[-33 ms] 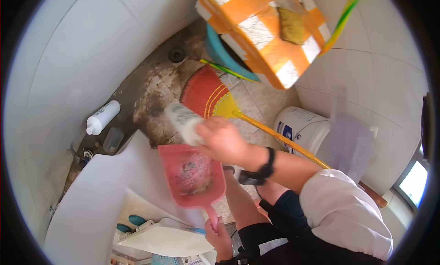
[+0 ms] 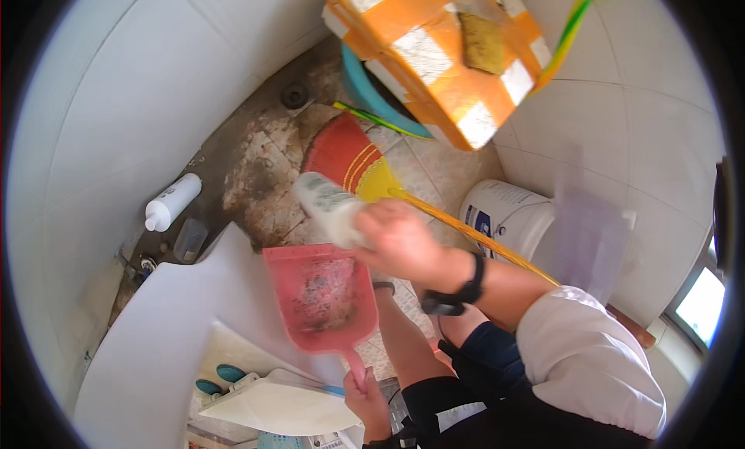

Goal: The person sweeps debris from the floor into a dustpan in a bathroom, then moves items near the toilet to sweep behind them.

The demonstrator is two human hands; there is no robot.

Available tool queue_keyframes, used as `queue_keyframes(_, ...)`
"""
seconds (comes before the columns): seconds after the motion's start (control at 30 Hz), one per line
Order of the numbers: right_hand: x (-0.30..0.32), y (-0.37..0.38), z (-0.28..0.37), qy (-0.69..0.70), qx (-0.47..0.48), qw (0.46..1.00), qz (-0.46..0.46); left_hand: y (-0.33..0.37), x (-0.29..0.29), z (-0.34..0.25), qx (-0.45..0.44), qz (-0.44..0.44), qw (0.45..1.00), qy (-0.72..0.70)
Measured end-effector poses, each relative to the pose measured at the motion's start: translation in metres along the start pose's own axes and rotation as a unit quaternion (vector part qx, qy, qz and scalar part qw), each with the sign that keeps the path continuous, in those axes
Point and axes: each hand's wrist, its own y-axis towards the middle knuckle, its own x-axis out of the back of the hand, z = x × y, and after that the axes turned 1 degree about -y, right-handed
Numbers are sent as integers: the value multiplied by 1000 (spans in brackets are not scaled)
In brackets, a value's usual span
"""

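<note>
Nearest the body, the left hand (image 2: pixel 369 406) has its fingers closed around the handle of a pink dustpan (image 2: pixel 322 342), whose pan faces up with dark, damp-looking dirt spread over it. Beyond it, the right hand (image 2: pixel 400 235) grips the near end of a pale bottle with green print (image 2: pixel 327 204), fingers wrapped round it; the bottle tilts up and to the left above the dustpan's far edge, though blur hides whether the two touch. If the left wrist tipped, the dirt could slide off the pan's open lip onto the floor (image 2: pixel 260 166); if the bottle's surface is wet, it could slip from the right hand. Farther off, a broom with red bristles (image 2: pixel 334 150) lies slanting beyond the bottle, its yellow stick passing a white bucket (image 2: pixel 497 208), and a bump from the right forearm could shift it. To the left a white bottle (image 2: pixel 172 203) lies on its side near the wall. Farthest, an orange-taped box (image 2: pixel 427 57) sits over a blue basin (image 2: pixel 357 76), with a yellow sponge (image 2: pixel 483 45) on top that a knock could drop.
</note>
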Motion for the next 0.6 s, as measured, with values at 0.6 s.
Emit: queue_keyframes(0.6, 100, -143, -305, -192, -566, 793, -114, -16, -2, -9, -34, -24, 998, 46)
